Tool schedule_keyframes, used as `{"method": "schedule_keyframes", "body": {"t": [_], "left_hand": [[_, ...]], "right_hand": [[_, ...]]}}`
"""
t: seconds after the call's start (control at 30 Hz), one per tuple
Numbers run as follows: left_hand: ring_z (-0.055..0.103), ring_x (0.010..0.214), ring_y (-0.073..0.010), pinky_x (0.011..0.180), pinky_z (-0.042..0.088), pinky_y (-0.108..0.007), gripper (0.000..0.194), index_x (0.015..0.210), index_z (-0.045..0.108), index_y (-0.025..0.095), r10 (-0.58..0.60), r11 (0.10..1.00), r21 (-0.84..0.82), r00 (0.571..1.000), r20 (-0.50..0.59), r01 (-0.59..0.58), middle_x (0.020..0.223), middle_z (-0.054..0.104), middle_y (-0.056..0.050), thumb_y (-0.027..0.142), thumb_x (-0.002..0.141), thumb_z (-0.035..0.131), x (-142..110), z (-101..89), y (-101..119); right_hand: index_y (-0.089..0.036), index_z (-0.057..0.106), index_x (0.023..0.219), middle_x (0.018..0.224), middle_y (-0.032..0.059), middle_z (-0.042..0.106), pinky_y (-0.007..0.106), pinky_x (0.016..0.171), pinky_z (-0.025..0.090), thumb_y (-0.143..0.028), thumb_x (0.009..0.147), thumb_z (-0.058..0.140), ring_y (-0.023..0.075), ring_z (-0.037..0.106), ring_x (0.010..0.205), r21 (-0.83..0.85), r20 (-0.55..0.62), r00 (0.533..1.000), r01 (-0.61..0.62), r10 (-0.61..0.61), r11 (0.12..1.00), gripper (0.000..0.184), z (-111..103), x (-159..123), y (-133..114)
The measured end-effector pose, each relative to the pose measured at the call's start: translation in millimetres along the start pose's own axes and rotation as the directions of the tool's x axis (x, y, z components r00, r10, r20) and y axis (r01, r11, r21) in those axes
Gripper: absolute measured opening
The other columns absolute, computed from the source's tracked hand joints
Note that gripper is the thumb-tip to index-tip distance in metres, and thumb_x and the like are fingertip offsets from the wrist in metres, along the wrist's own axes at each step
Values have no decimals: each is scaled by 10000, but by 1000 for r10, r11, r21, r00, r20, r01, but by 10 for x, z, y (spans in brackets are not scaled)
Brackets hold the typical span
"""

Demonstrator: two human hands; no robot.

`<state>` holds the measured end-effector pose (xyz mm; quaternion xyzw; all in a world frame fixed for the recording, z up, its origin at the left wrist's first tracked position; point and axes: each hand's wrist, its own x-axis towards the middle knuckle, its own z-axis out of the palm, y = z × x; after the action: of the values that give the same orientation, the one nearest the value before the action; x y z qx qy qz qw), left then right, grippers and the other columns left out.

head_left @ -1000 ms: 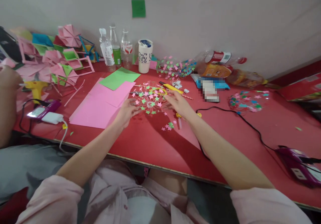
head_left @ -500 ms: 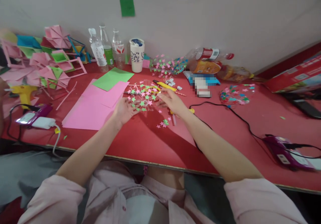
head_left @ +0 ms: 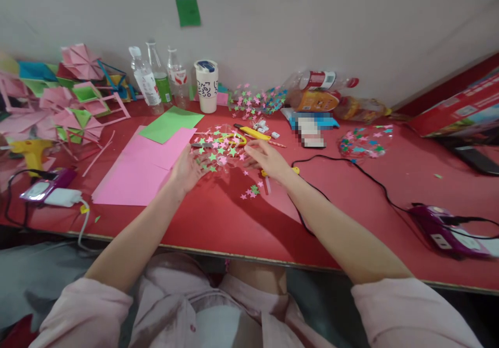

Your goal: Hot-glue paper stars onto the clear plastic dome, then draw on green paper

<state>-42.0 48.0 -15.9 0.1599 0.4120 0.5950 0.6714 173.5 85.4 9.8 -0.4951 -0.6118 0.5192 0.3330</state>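
Observation:
A clear plastic bottle piece (head_left: pixel 222 153), dotted with pink and green star stickers, is between my two hands above the table. My left hand (head_left: pixel 186 171) holds its left side, fingers partly beneath it. At its right edge, the bent fingers of my right hand (head_left: pixel 268 159) grip it, their tips near a pink star. Yellow-handled scissors (head_left: pixel 238 139) show through and behind the piece. Loose paper stars (head_left: pixel 251 192) lie in front. Close to my right wrist is a yellow tool with a clear stick (head_left: pixel 267 183), partly covered by that hand.
Pink paper (head_left: pixel 128 179) and a green sheet (head_left: pixel 171 124) lie left. Bottles (head_left: pixel 146 85) and a cup (head_left: pixel 206 88) stand behind. A yellow cutter (head_left: pixel 255 133), another starred plastic piece (head_left: pixel 366 142), a black cable (head_left: pixel 362 171), and a purple power strip (head_left: pixel 448 233) lie right. A yellow glue gun (head_left: pixel 31 153) is far left.
The view has turned slightly right, shifting the table's things leftward. My hands stay on the starred plastic piece, and my left hand has opened slightly more around its side. The neighbour's arm has left view.

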Motion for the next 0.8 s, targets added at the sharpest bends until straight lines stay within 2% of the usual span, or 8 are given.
{"method": "schedule_keyframes", "body": {"t": [0.13, 0.2, 0.27, 0.37, 0.47, 0.63, 0.73, 0.8], "left_hand": [[598, 648, -134, 683, 504, -272, 314, 857, 556, 186, 74, 994, 80, 994, -81, -68, 746, 611, -26, 438, 954, 395, -29, -52, 13], [594, 688, -122, 660, 480, -237, 267, 844, 567, 182, 213, 969, 156, 968, -132, -192, 785, 602, -25, 399, 937, 444, -48, -101, 12], [587, 752, -103, 672, 460, -202, 207, 837, 576, 186, 380, 914, 217, 910, -166, -342, 837, 593, -19, 344, 922, 472, -78, -133, 23], [556, 740, -75, 673, 436, -172, 114, 826, 572, 203, 606, 785, 275, 781, -152, -555, 853, 583, 2, 296, 877, 532, -148, -93, 76], [505, 603, -70, 587, 418, -186, 102, 814, 577, 198, 747, 635, 303, 664, -9, -710, 732, 575, 14, 292, 850, 564, -241, 65, 132], [494, 514, -68, 487, 381, -181, 82, 828, 572, 214, 801, 428, 444, 557, 217, -788, 601, 544, 55, 241, 803, 646, -415, 306, 26], [521, 518, -60, 498, 394, -174, 83, 768, 581, 210, 794, 226, 575, 490, 359, -786, 624, 579, 54, 210, 803, 656, -513, 276, -152], [501, 495, -57, 497, 379, -181, 66, 759, 606, 210, 700, 56, 603, 462, 544, -795, 622, 604, 49, 194, 800, 655, -563, 217, -268]], "right_hand": [[-243, 529, 940, 845, 29, 657, 326, 610, 569, -455, 843, 595, 138, 636, 594, -61, -67, 997, 31, -35, 998, 242, -68, -24, -2], [-235, 539, 906, 777, 17, 647, 290, 541, 527, -481, 845, 579, 123, 601, 542, -86, -121, 989, 80, -91, 993, 256, -129, -63, -3], [-228, 550, 864, 709, 6, 630, 266, 500, 486, -499, 843, 568, 115, 573, 506, -102, -153, 976, 143, -157, 984, 273, -201, -120, -1], [-220, 570, 814, 644, -6, 611, 247, 478, 442, -491, 837, 562, 106, 537, 479, -167, -161, 959, 208, -235, 964, 272, -304, -210, 17], [-213, 586, 787, 625, -13, 603, 244, 488, 419, -422, 836, 554, 109, 531, 493, -302, -108, 951, 248, -291, 921, 218, -364, -276, 56], [-202, 628, 832, 703, 16, 657, 262, 608, 417, -288, 864, 509, 134, 579, 620, -605, 43, 889, 386, -456, 696, 150, -349, -336, 189], [-196, 640, 907, 828, 52, 696, 275, 643, 420, -267, 892, 474, 160, 614, 718, -700, 114, 858, 427, -502, 572, 180, -329, -375, 289], [-199, 641, 931, 879, 64, 700, 282, 666, 424, -255, 905, 455, 169, 620, 768, -741, 155, 835, 452, -528, 497, 196, -334, -404, 337]]}}
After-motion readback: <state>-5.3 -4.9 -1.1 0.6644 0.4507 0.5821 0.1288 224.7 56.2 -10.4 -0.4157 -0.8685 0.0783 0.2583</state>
